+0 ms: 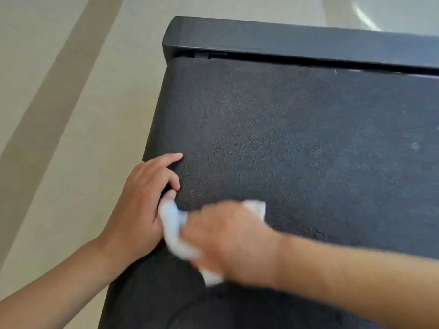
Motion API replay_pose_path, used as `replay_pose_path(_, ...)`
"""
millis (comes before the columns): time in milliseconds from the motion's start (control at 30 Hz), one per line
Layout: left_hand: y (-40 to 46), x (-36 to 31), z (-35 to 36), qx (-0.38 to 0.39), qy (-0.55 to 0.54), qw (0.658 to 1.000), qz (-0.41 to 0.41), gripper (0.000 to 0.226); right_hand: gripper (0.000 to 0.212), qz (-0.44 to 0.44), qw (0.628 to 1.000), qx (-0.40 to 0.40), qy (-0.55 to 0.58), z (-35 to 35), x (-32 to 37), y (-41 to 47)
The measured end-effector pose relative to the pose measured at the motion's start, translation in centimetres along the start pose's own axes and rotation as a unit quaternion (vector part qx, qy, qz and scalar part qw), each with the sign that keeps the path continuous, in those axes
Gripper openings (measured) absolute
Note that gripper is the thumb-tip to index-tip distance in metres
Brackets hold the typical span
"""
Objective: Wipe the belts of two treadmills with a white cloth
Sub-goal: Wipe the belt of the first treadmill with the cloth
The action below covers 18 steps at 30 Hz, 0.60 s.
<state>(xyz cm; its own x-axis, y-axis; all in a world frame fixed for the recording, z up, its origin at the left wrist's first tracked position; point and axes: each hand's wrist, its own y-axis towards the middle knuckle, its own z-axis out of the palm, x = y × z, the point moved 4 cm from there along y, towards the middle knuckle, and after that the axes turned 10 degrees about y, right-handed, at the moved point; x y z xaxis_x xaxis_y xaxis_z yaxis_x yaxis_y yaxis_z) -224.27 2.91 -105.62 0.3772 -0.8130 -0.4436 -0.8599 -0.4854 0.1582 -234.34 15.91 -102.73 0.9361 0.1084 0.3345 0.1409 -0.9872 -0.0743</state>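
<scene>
Most of the belt (297, 138) is stretching ahead of the right hand (228, 236), which is gripping the cloth (173, 224); left hand (140, 200) is resting loosely curled, empty.

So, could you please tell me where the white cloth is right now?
In the head view, the white cloth lies low and centre on the treadmill belt, under the right hand and beside the left hand.
</scene>
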Motion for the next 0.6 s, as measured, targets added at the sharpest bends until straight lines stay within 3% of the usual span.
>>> replay_pose_path(33, 0.0, 0.0, 0.0, -0.004, -0.002, 1.000, 0.001, 0.014, 0.024, -0.067, 0.995, 0.041, 0.055, 1.0, 0.7, -2.1)
replay_pose_path(67, 0.0, 0.0, 0.0, -0.007, 0.000, 1.000, 0.003, 0.013, 0.017, -0.123, 0.990, 0.034, 0.065, 1.2, 0.1, -2.8)
replay_pose_path(100, 0.0, 0.0, 0.0, -0.008, 0.001, 1.000, 0.003, 0.013, 0.011, -0.126, 0.991, 0.007, 0.037, 0.2, -2.0, -2.1)
replay_pose_path(167, 0.1, -0.1, -0.1, -0.009, 0.002, 1.000, -0.002, 0.013, 0.008, 0.058, 0.996, -0.052, -0.042, -3.0, -10.9, 1.7)
replay_pose_path(233, -0.1, -0.2, -0.1, -0.008, -0.001, 1.000, -0.010, 0.013, 0.016, 0.249, 0.944, -0.209, -0.059, -9.2, -21.2, 3.9)
replay_pose_path(267, -0.2, -0.3, -0.3, -0.010, -0.003, 1.000, -0.014, 0.014, 0.022, 0.339, 0.909, -0.239, -0.048, -11.1, -25.2, 3.9)
replay_pose_path(300, -0.1, -0.4, -0.4, -0.012, -0.004, 1.000, -0.016, 0.014, 0.023, 0.371, 0.888, -0.270, -0.027, -12.0, -27.1, 3.8)
replay_pose_path(333, 0.0, -0.4, -0.5, -0.013, -0.004, 1.000, -0.014, 0.014, 0.022, 0.364, 0.885, -0.289, -0.020, -11.6, -26.7, 4.1)
replay_pose_path(433, -0.1, -0.4, -0.5, -0.021, -0.003, 1.000, -0.010, 0.013, 0.019, 0.257, 0.931, -0.257, 0.033, -6.7, -17.5, 6.8)
replay_pose_path(533, -0.5, -0.6, -0.8, -0.060, 0.008, 0.998, -0.009, 0.013, 0.019, 0.025, 0.979, -0.173, 0.104, -1.7, -5.9, 5.7)
replay_pose_path(600, -0.7, -0.5, -0.9, -0.082, 0.016, 0.996, -0.011, 0.015, 0.018, -0.054, 0.983, -0.118, 0.128, -1.1, -4.4, 4.7)
